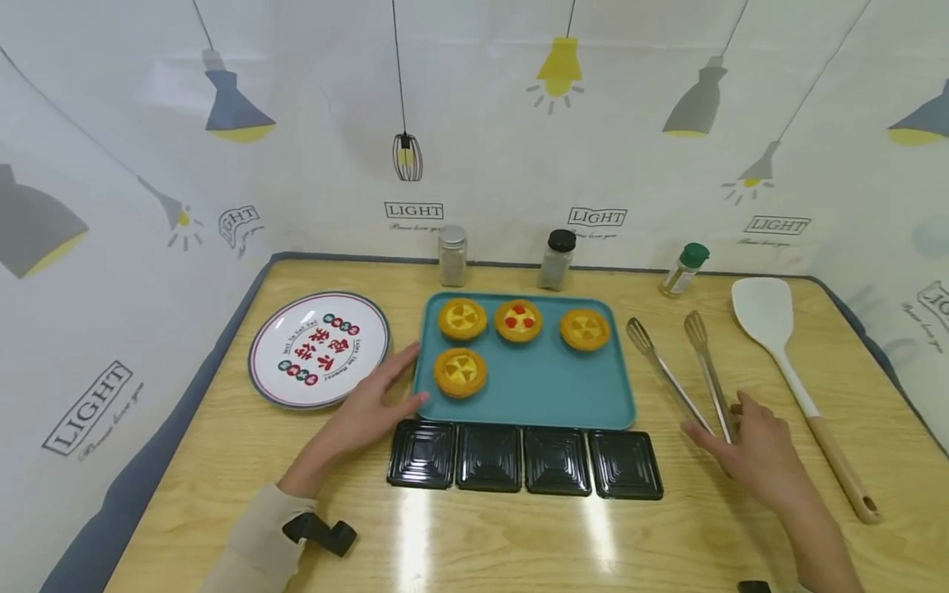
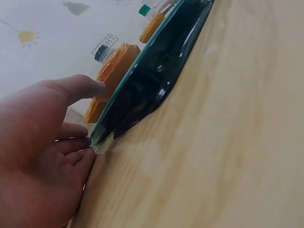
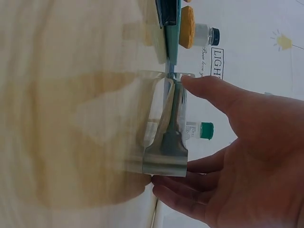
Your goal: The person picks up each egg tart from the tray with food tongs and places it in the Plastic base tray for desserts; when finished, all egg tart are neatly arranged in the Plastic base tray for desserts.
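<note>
My left hand (image 1: 371, 408) is at the left edge of the teal tray (image 1: 549, 387), its thumb over the rim. In the left wrist view its fingertips are right at the tray's corner, fingers loosely extended. Several egg tarts (image 1: 460, 373) sit on the tray, one with red pieces on top. My right hand (image 1: 764, 453) is spread about the metal tongs (image 1: 678, 387), thumb on one side and fingers on the other. The tongs lie on the table with their arms apart; in the head view the hand hides their joined end.
Several black square dishes (image 1: 489, 458) line the tray's front edge. A printed plate (image 1: 274, 346) lies left. Behind are a white-capped jar (image 1: 452, 259), a black-capped jar (image 1: 556, 262) and a green-capped bottle (image 1: 682, 272). A white spatula (image 1: 767, 317) with wooden handle lies at the right.
</note>
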A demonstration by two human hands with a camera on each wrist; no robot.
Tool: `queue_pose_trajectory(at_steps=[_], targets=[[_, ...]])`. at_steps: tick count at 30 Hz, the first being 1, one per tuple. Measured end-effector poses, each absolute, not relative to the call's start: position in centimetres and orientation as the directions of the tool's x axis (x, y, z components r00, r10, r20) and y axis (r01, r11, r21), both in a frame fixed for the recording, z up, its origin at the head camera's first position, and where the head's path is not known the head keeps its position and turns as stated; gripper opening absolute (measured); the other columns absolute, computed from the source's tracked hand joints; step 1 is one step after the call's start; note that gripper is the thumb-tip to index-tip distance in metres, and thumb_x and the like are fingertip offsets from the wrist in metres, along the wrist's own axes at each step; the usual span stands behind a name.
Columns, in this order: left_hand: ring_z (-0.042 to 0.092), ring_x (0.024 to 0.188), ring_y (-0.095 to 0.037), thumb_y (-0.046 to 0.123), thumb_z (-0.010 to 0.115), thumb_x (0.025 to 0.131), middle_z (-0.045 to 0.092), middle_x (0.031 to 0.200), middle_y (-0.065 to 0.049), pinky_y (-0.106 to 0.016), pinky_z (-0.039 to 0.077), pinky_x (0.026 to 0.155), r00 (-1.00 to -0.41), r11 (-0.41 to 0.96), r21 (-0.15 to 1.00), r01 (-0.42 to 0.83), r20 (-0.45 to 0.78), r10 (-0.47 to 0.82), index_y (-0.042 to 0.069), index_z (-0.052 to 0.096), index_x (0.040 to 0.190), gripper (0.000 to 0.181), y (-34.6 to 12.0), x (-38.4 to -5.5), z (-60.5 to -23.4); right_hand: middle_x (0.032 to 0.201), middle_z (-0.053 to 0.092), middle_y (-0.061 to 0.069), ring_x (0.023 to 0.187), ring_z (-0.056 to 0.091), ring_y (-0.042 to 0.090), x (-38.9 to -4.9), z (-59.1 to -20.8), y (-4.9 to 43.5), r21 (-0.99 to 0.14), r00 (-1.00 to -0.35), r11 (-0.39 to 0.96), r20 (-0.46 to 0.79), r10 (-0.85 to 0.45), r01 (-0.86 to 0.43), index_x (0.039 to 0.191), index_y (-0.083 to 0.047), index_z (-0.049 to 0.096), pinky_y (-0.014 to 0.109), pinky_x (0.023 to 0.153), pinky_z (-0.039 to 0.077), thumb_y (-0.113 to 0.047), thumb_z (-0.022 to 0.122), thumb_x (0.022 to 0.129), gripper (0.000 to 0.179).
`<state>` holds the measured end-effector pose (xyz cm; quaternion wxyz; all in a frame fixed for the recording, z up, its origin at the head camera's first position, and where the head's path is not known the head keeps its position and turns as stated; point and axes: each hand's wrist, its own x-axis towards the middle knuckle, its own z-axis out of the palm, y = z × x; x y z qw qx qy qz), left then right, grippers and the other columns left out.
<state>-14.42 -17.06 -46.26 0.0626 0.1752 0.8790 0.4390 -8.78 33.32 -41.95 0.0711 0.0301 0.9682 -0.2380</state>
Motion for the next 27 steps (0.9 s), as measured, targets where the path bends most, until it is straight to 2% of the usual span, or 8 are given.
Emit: queue_pose_trajectory(at_steps=[7, 13, 21, 27], targets=[[0.015, 0.147, -0.026, 0.045, 0.066, 0.092, 0.022, 0.161, 0.002, -0.053, 0.015, 0.116, -0.911, 0.564, 0.760, 0.322, 0.086, 0.403, 0.022, 0.026, 0.156, 0.079, -17.2, -14.4, -46.5, 0.122, 0.040, 0.047, 0.105, 0.043, 0.060, -8.9, -42.5, 33.5, -0.460, -0.995, 0.887, -0.102, -0.001, 0.046, 0.137, 0.028, 0.024, 0.068, 0.080, 0.043, -0.049, 0.061, 0.094, 0.096], [0.013, 0.147, -0.028, 0.044, 0.067, 0.092, 0.021, 0.161, -0.001, -0.055, 0.015, 0.116, -0.904, 0.564, 0.757, 0.331, 0.082, 0.420, 0.019, 0.027, 0.156, 0.080, -17.2, -14.4, -46.3, 0.120, 0.039, 0.046, 0.106, 0.040, 0.061, -9.1, -42.8, 33.6, -0.442, -0.994, 0.895, -0.110, 0.010, 0.058, 0.136, 0.026, 0.029, 0.068, 0.078, 0.042, -0.052, 0.062, 0.092, 0.095], [0.014, 0.147, -0.029, 0.045, 0.067, 0.091, 0.021, 0.161, -0.001, -0.057, 0.015, 0.115, -0.907, 0.566, 0.759, 0.321, 0.076, 0.413, 0.020, 0.027, 0.156, 0.080, -17.1, -14.3, -46.0, 0.115, 0.046, 0.040, 0.097, 0.051, 0.050, -9.3, -43.0, 33.9, -0.442, -0.998, 0.896, -0.055, 0.020, 0.043, 0.134, 0.024, 0.037, 0.058, 0.071, 0.047, -0.049, 0.067, 0.090, 0.090], [0.014, 0.147, -0.030, 0.046, 0.067, 0.091, 0.021, 0.161, -0.001, -0.057, 0.015, 0.115, -0.908, 0.571, 0.754, 0.324, 0.078, 0.412, 0.019, 0.028, 0.156, 0.081, -17.1, -14.4, -46.3, 0.112, 0.049, 0.036, 0.094, 0.053, 0.047, -9.3, -43.3, 33.9, -0.463, -0.999, 0.885, -0.018, 0.043, 0.047, 0.133, 0.021, 0.041, 0.056, 0.071, 0.047, -0.045, 0.068, 0.091, 0.083]])
